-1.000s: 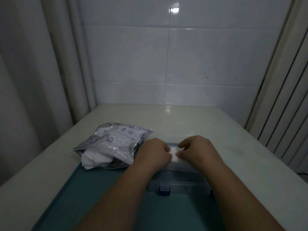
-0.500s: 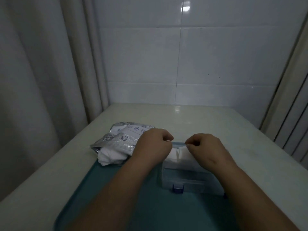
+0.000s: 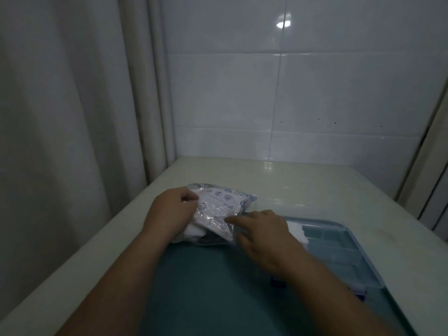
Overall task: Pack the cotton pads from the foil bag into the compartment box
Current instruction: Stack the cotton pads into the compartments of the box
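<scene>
Gripping foil bag (image 3: pixel 221 209), left hand (image 3: pixel 169 215) curled

Light: dim, bluish throughout.
Glare: lamp spot on tile (image 3: pixel 283 23); faint sheen on desk (image 3: pixel 268 166).
Edges: bowed, soft.

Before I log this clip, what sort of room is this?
Probably a bathroom or utility corner of a home: glossy white wall tiles, a pale curtain hanging on the left, and a light counter set into the corner. No sink or tap shows, so that is a guess.
</scene>
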`<state>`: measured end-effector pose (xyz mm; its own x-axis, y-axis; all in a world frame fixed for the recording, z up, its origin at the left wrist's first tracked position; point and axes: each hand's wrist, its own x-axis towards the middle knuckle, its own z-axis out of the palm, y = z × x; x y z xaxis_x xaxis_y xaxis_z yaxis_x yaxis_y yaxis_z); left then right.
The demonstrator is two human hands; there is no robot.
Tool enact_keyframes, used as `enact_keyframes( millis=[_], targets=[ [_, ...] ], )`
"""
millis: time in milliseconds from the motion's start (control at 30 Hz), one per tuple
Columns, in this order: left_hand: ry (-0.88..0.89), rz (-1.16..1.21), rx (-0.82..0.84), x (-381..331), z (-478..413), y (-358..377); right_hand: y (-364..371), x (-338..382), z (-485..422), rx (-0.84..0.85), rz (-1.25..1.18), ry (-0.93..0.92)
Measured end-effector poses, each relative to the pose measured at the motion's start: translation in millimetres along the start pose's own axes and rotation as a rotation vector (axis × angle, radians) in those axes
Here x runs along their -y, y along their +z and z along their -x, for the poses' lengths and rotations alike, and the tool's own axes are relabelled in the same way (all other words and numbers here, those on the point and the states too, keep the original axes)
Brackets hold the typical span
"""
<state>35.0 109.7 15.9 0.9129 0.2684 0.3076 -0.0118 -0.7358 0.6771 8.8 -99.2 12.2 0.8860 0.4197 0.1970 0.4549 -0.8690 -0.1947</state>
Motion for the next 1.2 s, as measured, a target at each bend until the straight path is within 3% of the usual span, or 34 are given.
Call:
enact_keyframes(
  millis=[100,200,367,567,733,933,1200],
  targets=[
    [-0.09,-0.108,-0.039,21,-6,2,8,3,-2,0.088,0.069,-0.006],
    [-0.155,-0.134,0.032,34,-8,8,11,2,-1,0.142,0.048,-0.012],
    [-0.205,-0.186,-0.011,41,-11,8,0,-1,3,0.018,-0.041,0.015],
    [-0.266,-0.281,0.165,48,-8,9,-5,-5,10,-0.1,-0.212,0.194],
    [-0.258,-0.132,0.177,40,-6,7,-4,0,10,-0.126,-0.133,0.142],
    [-0.217,0.354,-0.028,33,-4,9,-7,0,10,-0.292,-0.143,0.141],
    [-0.218,0.608,-0.087,25,-3,9,-5,1,8,-0.23,-0.189,0.187]
  ],
)
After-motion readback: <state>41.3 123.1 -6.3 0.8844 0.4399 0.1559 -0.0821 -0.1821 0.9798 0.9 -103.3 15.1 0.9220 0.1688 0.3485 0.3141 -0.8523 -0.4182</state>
